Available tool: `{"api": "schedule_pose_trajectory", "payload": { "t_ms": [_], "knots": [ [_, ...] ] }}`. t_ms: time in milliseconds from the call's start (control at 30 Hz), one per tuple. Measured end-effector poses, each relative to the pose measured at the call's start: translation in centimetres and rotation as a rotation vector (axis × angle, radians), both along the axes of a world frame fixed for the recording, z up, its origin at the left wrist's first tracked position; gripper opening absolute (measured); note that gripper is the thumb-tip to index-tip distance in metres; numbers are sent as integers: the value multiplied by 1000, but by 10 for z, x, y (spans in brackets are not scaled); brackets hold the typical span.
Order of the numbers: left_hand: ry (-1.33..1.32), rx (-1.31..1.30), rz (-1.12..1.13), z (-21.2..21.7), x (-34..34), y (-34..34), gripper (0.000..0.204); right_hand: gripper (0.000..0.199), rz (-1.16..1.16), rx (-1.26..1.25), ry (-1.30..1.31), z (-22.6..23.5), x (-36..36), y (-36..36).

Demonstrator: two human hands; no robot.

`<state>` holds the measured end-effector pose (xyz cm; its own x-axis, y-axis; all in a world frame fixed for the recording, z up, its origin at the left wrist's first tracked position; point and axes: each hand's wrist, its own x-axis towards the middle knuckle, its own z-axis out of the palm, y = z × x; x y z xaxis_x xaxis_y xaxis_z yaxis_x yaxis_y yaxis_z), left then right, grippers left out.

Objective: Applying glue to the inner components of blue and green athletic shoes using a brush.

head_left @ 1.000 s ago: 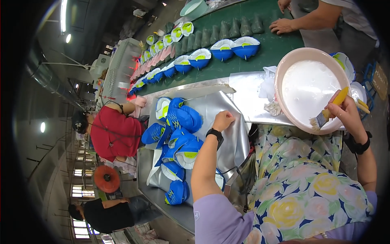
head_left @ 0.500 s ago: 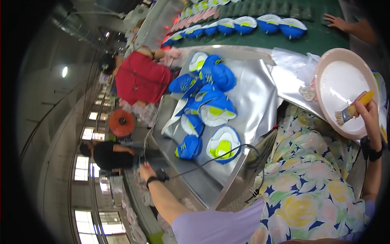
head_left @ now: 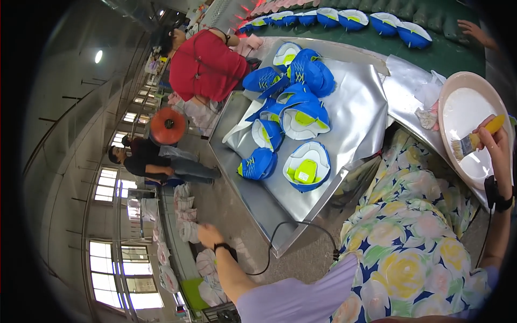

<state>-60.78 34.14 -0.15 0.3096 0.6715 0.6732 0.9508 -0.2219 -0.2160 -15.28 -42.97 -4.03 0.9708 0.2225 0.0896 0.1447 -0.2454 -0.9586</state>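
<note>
My right hand (head_left: pixel 494 141) is closed around the yellow handle of a paintbrush (head_left: pixel 467 145). Its pale bristles hang over a round beige basin (head_left: pixel 445 107) with white liquid inside. Out to the left, beyond the metal tray's edge, my left hand (head_left: pixel 210 236) reaches toward white bundles (head_left: pixel 188 231) lower down; its fingers are too small and turned away to read. Between my arms, the silvery metal tray (head_left: pixel 355 97) bears several blue shoe uppers (head_left: pixel 258 164) with white and lime linings. One upper (head_left: pixel 307 166) lies nearest me, its lime inside facing up.
A green conveyor belt (head_left: pixel 452 59) at the back carries a row of blue uppers (head_left: pixel 353 20). Another person's hand (head_left: pixel 474 32) is beside it. A person in red (head_left: pixel 207 67) bends at the tray's far left; another in black (head_left: pixel 145 159) stands farther off. A black cable (head_left: pixel 272 237) loops near my left arm.
My left hand has moved away from the tray, outward and toward me. The view has shifted, and the brush stays over the basin in my right hand.
</note>
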Motion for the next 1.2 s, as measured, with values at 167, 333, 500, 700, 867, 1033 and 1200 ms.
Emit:
{"api": "schedule_pose_trajectory", "payload": {
  "t_ms": [167,333,500,700,867,1033,1200],
  "knots": [
    [-154,-1100,-672,-9,233,-57,42,22,-111,103,28,9,-23,0],
    [589,-1285,-610,-66,344,-154,59,16,-154,158,85,24,-43,-10],
    [563,-626,-1227,3,423,-218,36,19,-247,155,107,29,-47,-23],
    [695,-307,-1403,-2,534,-352,16,18,-234,136,62,22,-41,-5],
    [496,-1028,-1778,-56,580,-400,44,21,-291,-131,-56,26,-44,-20],
    [766,-1589,-1631,-64,584,-354,68,16,-346,-235,52,25,-27,-23],
    [765,-1614,-1717,-86,565,-348,71,20,-166,-225,2,12,-1,15]
  ]
}}
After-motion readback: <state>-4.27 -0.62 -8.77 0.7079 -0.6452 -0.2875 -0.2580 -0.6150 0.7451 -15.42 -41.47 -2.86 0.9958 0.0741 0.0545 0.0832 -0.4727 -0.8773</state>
